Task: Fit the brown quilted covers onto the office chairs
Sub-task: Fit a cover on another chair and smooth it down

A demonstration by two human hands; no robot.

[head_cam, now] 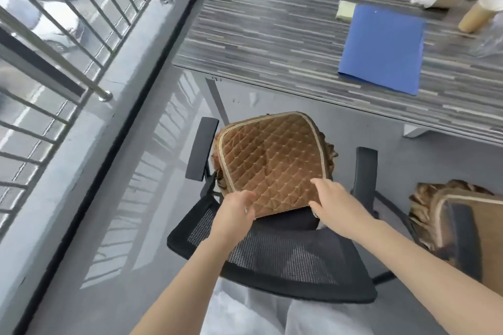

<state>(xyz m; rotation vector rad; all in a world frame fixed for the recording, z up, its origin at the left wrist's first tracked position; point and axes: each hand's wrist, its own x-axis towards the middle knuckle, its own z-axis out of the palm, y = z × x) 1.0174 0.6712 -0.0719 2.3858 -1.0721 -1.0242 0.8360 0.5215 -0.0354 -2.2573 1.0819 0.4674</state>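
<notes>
A brown quilted cover point(269, 160) with a pale piped edge and a ruffled skirt lies over the seat of a black office chair point(277, 250), seen from behind its mesh backrest. My left hand point(235, 211) grips the cover's near left edge. My right hand point(334, 200) rests on the near right corner, fingers curled over the edge. A strip of black seat shows below the cover's near edge. A second chair point(462, 234) at the right edge carries another brown cover point(435, 198).
A striped grey desk point(272, 35) stands just beyond the chair, bearing blue cloths point(381, 46), paper cups point(476, 15) and small packets. A metal railing point(54, 43) and glass wall run along the left. Glossy grey floor point(122, 198) lies between railing and chair.
</notes>
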